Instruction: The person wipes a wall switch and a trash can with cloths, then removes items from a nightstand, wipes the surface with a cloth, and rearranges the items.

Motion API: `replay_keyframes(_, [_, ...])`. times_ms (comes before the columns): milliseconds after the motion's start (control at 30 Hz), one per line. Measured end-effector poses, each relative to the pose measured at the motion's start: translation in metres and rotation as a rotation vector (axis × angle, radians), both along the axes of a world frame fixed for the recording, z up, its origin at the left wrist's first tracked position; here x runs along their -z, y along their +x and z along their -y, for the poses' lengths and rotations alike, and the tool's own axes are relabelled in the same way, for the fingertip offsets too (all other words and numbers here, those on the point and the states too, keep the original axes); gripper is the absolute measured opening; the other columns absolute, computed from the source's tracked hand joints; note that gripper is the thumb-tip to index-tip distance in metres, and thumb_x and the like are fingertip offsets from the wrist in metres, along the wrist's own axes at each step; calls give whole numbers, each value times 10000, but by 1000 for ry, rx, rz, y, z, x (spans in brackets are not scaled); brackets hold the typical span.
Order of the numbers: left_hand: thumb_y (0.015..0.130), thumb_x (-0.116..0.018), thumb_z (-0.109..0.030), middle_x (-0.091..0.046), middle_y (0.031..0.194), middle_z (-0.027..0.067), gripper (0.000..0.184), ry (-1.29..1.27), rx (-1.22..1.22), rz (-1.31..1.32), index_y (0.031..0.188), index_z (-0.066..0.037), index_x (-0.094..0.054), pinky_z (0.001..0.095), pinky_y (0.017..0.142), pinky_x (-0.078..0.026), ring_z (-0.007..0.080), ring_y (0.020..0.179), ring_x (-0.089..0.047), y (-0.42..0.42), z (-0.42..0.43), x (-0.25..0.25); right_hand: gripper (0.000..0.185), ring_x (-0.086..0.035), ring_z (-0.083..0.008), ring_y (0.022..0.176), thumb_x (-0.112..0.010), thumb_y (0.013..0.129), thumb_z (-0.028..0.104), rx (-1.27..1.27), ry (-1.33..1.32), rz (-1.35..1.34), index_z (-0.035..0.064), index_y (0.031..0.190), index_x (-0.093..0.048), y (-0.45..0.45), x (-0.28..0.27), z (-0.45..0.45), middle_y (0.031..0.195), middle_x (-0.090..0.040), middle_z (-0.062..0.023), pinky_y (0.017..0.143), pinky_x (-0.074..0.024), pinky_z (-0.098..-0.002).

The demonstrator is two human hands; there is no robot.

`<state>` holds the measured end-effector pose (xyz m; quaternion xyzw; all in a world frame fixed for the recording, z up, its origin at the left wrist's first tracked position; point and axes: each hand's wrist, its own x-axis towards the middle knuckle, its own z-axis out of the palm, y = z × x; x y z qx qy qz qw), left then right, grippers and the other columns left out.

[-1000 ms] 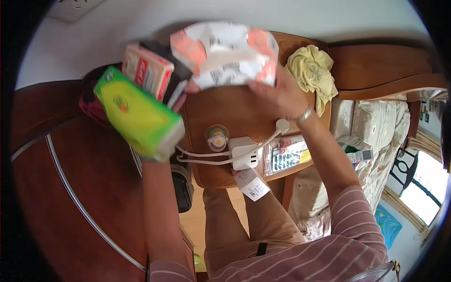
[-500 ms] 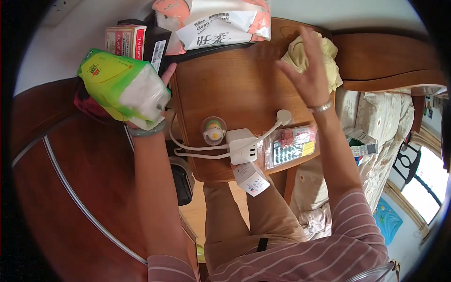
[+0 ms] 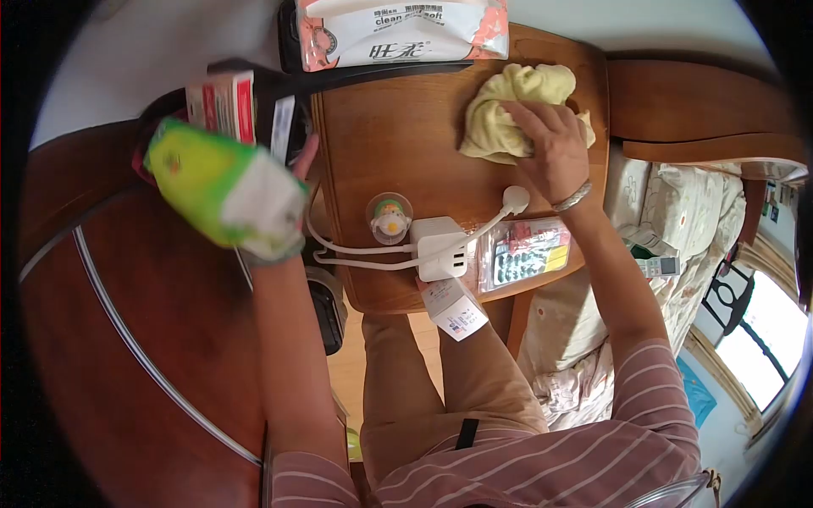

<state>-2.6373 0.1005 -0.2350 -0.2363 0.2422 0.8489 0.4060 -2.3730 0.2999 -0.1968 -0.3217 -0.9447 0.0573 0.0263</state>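
Note:
My right hand (image 3: 552,146) presses on a crumpled pale yellow cloth (image 3: 508,110) at the back right of the wooden table, its fingers bent into the fabric. At the left, a blurred green-and-white plastic pack (image 3: 222,190) covers most of my left hand (image 3: 308,157); one finger shows past the pack's right side. That hand holds the pack up beyond the table's left edge. Right behind the pack are a red-and-white box (image 3: 222,106) and a black item with a white label (image 3: 282,127); whether my left hand also grips these is hidden.
A white tissue pack (image 3: 406,38) lies along the back wall. On the table (image 3: 398,127) are a small round figurine (image 3: 389,222), a white power strip (image 3: 439,245) with cable and plug, and a bagged remote control (image 3: 529,258). A paper tag (image 3: 456,311) hangs over the front edge.
My right hand has come down from an open, raised pose onto the yellow cloth, which has shifted left. The green pack has dropped slightly in view, still with my left hand.

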Motion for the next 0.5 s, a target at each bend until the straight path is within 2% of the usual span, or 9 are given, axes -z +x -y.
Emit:
replay_keyframes(67, [894, -447, -435, -291, 1423, 101, 593, -30, -30, 251, 1383, -135, -298, 526, 1065, -220, 277, 1330, -204, 15, 35, 1, 663, -512, -252, 954, -665, 524, 45, -26, 7, -7, 219, 1157, -571, -17, 4, 10, 1053, -582, -16, 846, -382, -379])
replay_keyframes(133, [895, -447, -434, -299, 1418, 101, 589, -14, 1, 314, 1380, -133, -302, 522, 1061, -227, 277, 1323, -215, 31, 63, 6, 670, -508, -249, 958, -665, 526, 42, -68, -3, -37, 221, 1164, -568, -33, -3, 20, 1032, -582, -12, 846, -380, -383])
replay_keyframes(267, [897, -447, -431, -314, 1407, 102, 581, 90, 126, 130, 1374, -129, -311, 515, 1055, -241, 277, 1310, -237, 54, 88, 15, 683, -499, -242, 959, -666, 525, 40, -90, -12, -90, 214, 1178, -562, -42, 2, 28, 997, -573, -7, 836, -375, -386])
replay_keyframes(500, [900, -447, -426, -342, 1388, 103, 568, 174, 184, -2, 1364, -121, -325, 502, 1042, -265, 276, 1287, -276, 47, 79, 18, 629, -505, -231, 930, -645, 568, 40, -170, -6, -230, 211, 1169, -568, -63, 11, 35, 964, -561, -5, 788, -373, -366])
